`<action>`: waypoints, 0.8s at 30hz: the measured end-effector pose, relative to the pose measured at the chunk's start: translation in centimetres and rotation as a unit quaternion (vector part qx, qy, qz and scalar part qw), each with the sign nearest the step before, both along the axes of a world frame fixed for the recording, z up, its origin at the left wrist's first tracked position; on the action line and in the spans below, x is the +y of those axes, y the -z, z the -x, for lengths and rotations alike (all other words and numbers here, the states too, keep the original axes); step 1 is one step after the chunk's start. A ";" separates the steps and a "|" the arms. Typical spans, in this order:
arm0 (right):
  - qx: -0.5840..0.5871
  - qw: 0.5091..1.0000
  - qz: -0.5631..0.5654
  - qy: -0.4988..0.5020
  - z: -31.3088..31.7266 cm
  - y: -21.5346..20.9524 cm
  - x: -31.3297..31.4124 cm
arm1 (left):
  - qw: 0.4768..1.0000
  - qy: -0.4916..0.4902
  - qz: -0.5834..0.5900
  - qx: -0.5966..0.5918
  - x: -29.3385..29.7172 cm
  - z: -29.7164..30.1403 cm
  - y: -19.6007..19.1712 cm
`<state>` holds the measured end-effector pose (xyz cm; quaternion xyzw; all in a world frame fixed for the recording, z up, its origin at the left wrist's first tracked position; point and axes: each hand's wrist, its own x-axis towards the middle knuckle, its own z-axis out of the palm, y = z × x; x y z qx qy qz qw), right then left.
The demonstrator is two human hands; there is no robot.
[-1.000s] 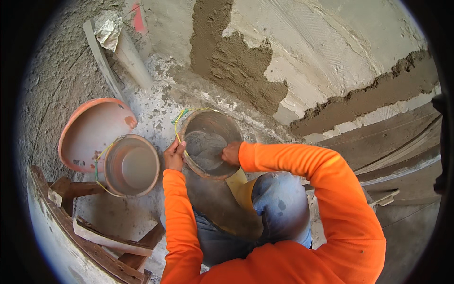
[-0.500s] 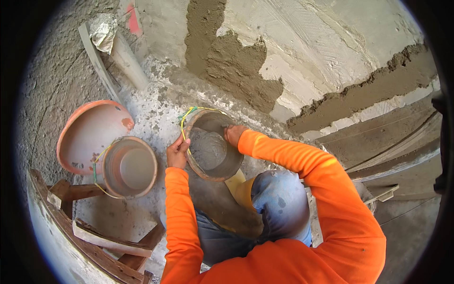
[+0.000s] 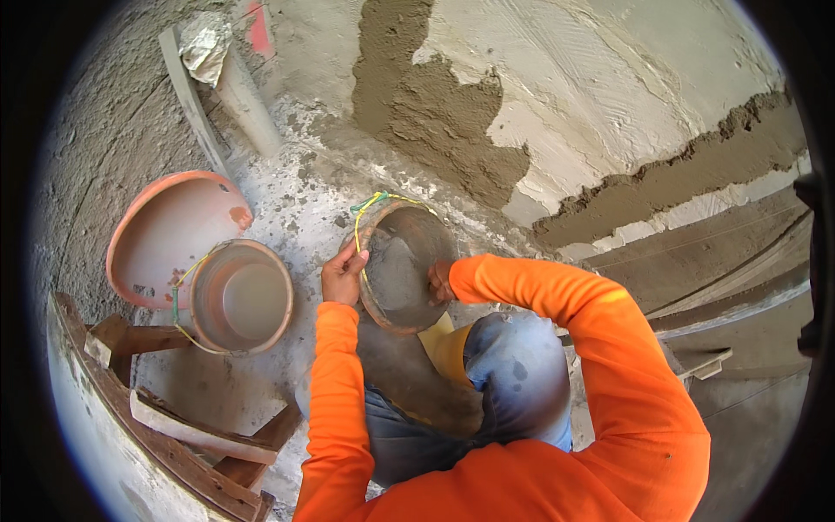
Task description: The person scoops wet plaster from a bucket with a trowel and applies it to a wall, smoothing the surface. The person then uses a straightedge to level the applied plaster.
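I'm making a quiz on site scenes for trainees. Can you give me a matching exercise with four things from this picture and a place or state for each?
Things:
1. tilted bucket
2. upright bucket
3. shallow orange pan
4. wet mortar patch

Places or states:
A. lies on the floor at the left, behind a bucket
B. spread on the wall, darker than the plaster around it
C. held at its rim by the left hand and right hand
D. stands alone on the floor, nobody touching it

Pairs: 1-C, 2-D, 3-A, 4-B
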<state>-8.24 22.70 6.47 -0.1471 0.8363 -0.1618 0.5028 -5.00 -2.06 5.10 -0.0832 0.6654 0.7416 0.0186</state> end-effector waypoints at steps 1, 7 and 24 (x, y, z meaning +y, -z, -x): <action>-0.078 0.995 0.034 0.044 -0.8 0.4 -0.2 | 1.000 -0.010 0.012 -0.022 -0.2 -0.1 0.0; -0.368 0.861 0.176 0.303 -0.4 -1.3 0.4 | 0.993 -0.054 -0.034 -0.104 -2.8 -0.3 1.1; 0.198 0.896 0.355 -0.178 7.3 -5.7 -30.5 | 0.979 -0.189 0.067 -0.039 -4.6 -1.0 4.9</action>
